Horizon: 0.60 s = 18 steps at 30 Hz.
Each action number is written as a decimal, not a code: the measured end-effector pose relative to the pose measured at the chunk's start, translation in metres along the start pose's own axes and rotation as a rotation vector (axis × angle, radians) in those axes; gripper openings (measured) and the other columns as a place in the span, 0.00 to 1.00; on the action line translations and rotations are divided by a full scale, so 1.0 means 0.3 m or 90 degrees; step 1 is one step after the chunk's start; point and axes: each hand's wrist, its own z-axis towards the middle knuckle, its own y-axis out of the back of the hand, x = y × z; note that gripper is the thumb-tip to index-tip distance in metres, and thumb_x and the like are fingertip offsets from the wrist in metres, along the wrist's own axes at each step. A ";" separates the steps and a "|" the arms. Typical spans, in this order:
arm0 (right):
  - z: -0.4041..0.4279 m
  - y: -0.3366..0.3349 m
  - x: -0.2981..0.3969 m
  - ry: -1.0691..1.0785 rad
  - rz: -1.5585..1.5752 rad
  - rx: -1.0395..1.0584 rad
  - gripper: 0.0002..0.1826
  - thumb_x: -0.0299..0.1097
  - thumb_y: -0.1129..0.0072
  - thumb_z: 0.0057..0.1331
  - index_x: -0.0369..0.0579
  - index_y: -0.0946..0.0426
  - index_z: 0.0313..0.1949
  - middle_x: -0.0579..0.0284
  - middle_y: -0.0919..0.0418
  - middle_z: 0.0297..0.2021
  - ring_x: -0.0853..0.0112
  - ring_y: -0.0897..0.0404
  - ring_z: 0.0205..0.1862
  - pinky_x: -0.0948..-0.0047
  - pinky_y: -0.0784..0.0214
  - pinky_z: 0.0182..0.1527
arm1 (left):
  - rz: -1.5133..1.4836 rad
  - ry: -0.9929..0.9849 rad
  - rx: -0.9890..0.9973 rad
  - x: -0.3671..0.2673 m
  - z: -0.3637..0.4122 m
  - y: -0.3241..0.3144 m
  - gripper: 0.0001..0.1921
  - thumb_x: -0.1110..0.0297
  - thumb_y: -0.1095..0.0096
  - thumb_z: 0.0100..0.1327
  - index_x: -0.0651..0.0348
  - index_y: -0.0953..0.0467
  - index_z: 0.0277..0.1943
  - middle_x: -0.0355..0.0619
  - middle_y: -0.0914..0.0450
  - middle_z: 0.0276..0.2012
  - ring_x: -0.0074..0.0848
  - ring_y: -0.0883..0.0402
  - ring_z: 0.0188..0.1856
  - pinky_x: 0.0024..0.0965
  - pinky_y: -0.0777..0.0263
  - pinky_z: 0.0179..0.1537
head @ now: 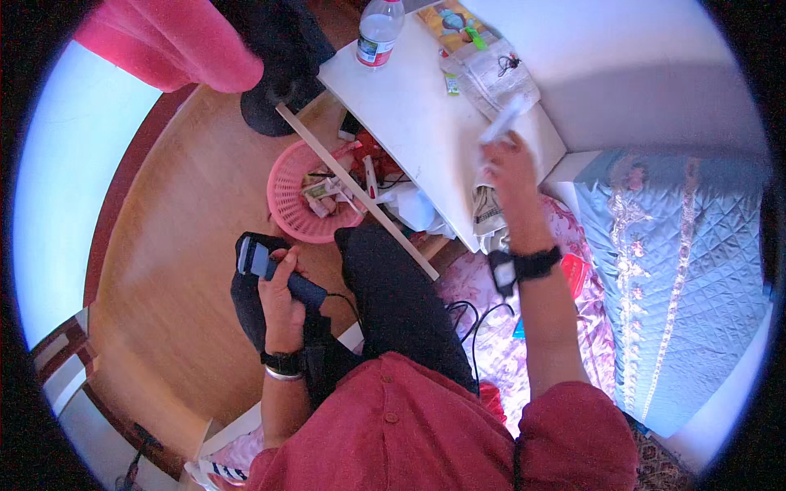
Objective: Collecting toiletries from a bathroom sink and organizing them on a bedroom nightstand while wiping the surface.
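My left hand (284, 294) is closed around a dark blue corded handheld device (288, 279) that looks like an electric shaver, its pale head pointing up and left above my knee. A thin black cord runs from its lower end. Over the right part of the white tabletop (399, 116), my right hand (511, 169) grips a slim white object (502, 123), too blurred to name. Just beyond it lies a folded pale towel (491, 73) with a small dark coiled wire (508, 62) on top.
A plastic bottle (376, 37) stands at the table's far left corner. Below, an open drawer (350, 184) of clutter juts over a pink plastic basket (285, 196) holding small items. Black cable (473, 325) loops over the floral bedding (491, 350). A blue quilted cover (669, 276) hangs at right.
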 end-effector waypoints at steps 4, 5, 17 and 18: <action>-0.147 -0.206 -0.219 0.007 -0.306 0.179 0.50 0.26 0.27 0.41 0.39 0.40 0.65 0.46 0.28 0.53 0.60 0.23 0.49 0.64 0.26 0.49 | 0.032 0.012 0.029 0.010 -0.001 -0.020 0.10 0.74 0.34 0.62 0.58 0.25 0.44 0.36 0.24 0.29 0.20 0.24 0.32 0.24 0.29 0.33; -0.143 -0.236 -0.281 0.034 -0.346 0.213 0.50 0.28 0.27 0.40 0.37 0.40 0.65 0.44 0.28 0.53 0.58 0.23 0.50 0.64 0.28 0.52 | 0.033 0.011 0.036 0.008 -0.008 -0.024 0.10 0.74 0.34 0.62 0.58 0.25 0.44 0.36 0.24 0.29 0.20 0.24 0.32 0.24 0.29 0.33; -0.109 -0.400 -0.417 0.310 -0.794 0.199 0.25 0.27 0.41 0.55 0.41 0.28 0.55 0.44 0.23 0.47 0.47 0.23 0.50 0.56 0.31 0.55 | 0.000 0.028 -0.014 0.007 -0.050 0.015 0.10 0.74 0.35 0.61 0.61 0.27 0.44 0.42 0.22 0.32 0.24 0.24 0.29 0.26 0.29 0.32; -0.127 -0.401 -0.402 0.376 -0.798 0.209 0.22 0.27 0.42 0.56 0.41 0.26 0.52 0.45 0.21 0.44 0.47 0.22 0.47 0.56 0.30 0.54 | -0.001 0.030 -0.019 0.002 -0.056 0.016 0.10 0.74 0.35 0.61 0.61 0.27 0.44 0.42 0.22 0.32 0.24 0.24 0.29 0.26 0.29 0.32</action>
